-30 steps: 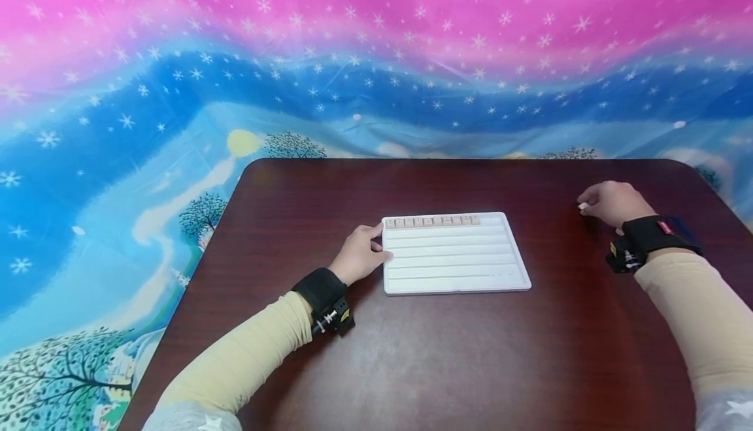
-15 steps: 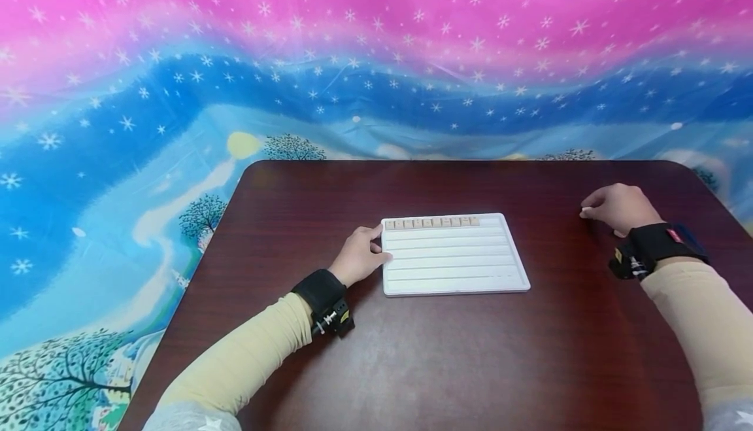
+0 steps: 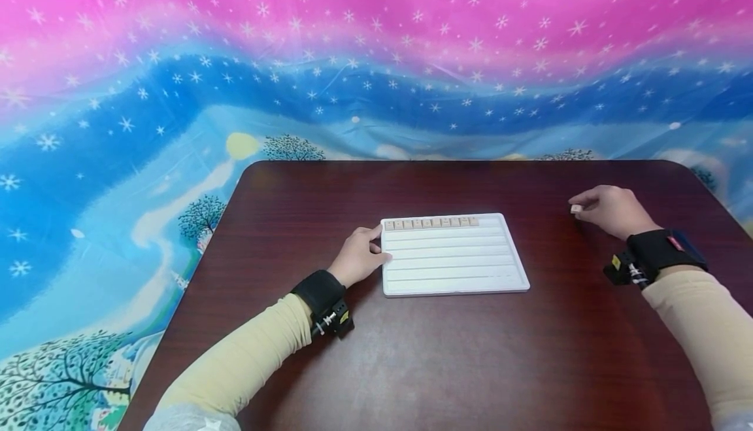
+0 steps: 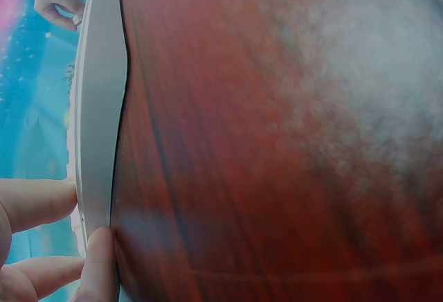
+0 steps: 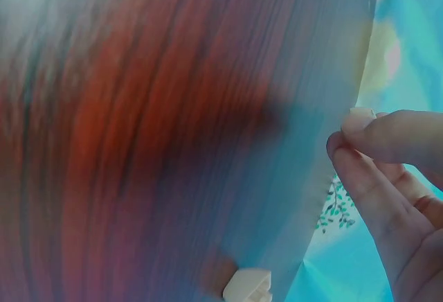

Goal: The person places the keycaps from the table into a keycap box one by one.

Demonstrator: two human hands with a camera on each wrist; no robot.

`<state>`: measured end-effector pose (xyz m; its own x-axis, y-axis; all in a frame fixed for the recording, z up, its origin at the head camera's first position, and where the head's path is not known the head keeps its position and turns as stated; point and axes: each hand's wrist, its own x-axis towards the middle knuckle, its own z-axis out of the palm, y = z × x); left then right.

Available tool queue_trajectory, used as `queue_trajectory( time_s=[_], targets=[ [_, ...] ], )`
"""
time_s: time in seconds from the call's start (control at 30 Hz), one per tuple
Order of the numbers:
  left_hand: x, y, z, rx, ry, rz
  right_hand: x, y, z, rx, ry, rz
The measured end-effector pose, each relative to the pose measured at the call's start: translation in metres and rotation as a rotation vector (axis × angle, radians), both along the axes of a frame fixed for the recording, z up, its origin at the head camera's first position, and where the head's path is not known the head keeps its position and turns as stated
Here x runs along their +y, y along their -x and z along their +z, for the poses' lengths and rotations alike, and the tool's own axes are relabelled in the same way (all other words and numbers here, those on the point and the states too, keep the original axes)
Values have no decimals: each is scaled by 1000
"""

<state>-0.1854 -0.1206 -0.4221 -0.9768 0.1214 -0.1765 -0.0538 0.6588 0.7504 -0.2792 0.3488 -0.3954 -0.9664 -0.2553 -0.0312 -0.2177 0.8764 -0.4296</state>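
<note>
A white tray point(image 3: 453, 261) with ridged rows lies mid-table, and small beige keycaps point(image 3: 436, 222) stand side by side along its far row. My left hand point(image 3: 357, 258) grips the tray's left edge; in the left wrist view its fingertips point(image 4: 100, 246) touch the tray's side. To the right of the tray, my right hand point(image 3: 616, 210) pinches one beige keycap point(image 3: 576, 209) between thumb and fingers, over the table. The right wrist view shows this pinched keycap point(image 5: 360, 118) partly covered by the thumb.
Another keycap point(image 5: 248, 285) is on the table at the bottom of the right wrist view. The dark brown table point(image 3: 447, 359) has rounded far corners. Behind it hangs a patterned cloth point(image 3: 376, 58).
My right hand has shifted slightly left with the keycap, which shows more clearly between its fingertips. The left hand and the tray stay in place.
</note>
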Motion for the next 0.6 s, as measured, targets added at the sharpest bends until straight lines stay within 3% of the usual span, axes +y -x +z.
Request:
queue_trajectory(
  time_s=[0.33,0.6],
  targets=[
    [1,-1,0,-12,0,5,-5,-6,0,30,84,31],
    [0,0,-1,-16,1,8,-13,-7,3,57,89,59]
  ],
)
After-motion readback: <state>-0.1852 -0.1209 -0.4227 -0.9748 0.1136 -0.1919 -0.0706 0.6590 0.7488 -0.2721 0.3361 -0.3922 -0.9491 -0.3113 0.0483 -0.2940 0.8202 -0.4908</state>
